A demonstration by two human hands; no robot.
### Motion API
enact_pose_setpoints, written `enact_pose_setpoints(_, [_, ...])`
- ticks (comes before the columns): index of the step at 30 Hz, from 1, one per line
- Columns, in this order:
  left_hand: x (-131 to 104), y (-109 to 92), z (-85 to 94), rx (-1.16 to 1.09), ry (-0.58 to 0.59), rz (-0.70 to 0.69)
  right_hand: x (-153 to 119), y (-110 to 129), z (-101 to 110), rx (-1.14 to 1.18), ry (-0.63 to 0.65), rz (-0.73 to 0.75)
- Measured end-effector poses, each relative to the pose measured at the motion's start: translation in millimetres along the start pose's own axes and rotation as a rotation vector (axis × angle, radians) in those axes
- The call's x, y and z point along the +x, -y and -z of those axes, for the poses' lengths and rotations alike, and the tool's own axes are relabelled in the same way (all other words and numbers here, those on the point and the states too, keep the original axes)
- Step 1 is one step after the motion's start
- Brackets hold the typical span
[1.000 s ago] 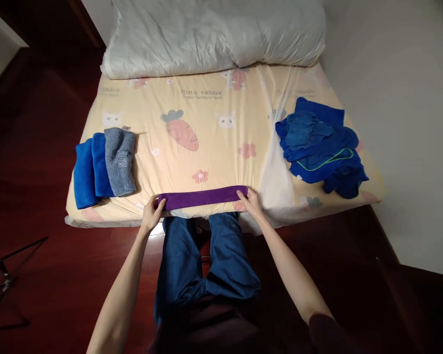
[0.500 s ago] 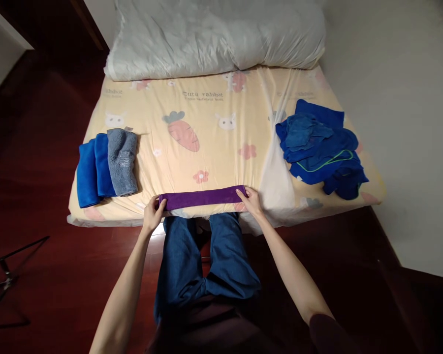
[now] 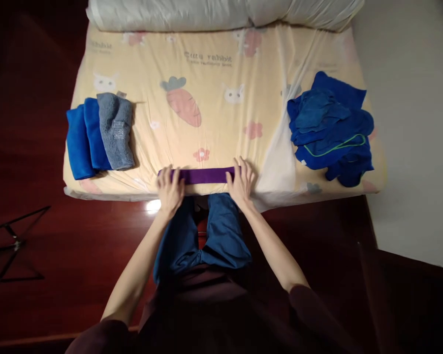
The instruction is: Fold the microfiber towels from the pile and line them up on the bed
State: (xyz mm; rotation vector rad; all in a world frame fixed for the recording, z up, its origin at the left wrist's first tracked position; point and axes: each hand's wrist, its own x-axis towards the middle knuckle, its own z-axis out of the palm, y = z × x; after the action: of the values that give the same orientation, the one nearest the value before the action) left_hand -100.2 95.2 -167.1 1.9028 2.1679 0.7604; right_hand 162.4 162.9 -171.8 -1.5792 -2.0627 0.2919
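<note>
A purple cloth [image 3: 205, 176], folded into a long narrow strip, lies flat near the front edge of the bed. My left hand [image 3: 171, 189] rests over its left end with the fingers spread. Over the right end lies my right hand [image 3: 241, 183], its fingers also apart. Folded blue cloths [image 3: 80, 145] and a folded grey fleece cloth [image 3: 116, 130] sit overlapping at the bed's left side. On the right side is a loose, crumpled pile of blue cloths [image 3: 330, 130], one with a green edge.
The bed [image 3: 210, 132] has a yellow printed sheet. A rolled white quilt [image 3: 206, 14] lies along its far side. A black metal stand [image 3: 16, 243] is on the dark red floor at left, and a pale wall [image 3: 409, 128] rises at right.
Both hands have let go of the strip's ends and now lie spread on top of it. The strip looks narrower and flat. The view has tilted downward.
</note>
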Motion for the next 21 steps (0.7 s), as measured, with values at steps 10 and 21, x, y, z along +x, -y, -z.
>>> enact_pose_setpoints(10, [8.1,3.0,-40.7,0.001,0.205,-0.223,-9.4,19.9,-45.6,0.032,0.351,0.238])
enact_pose_setpoints(21, [-11.4,37.1,-2.7,-0.123,0.123,-0.013,-4.7,-19.9,-4.4,-0.093,0.358,0.159])
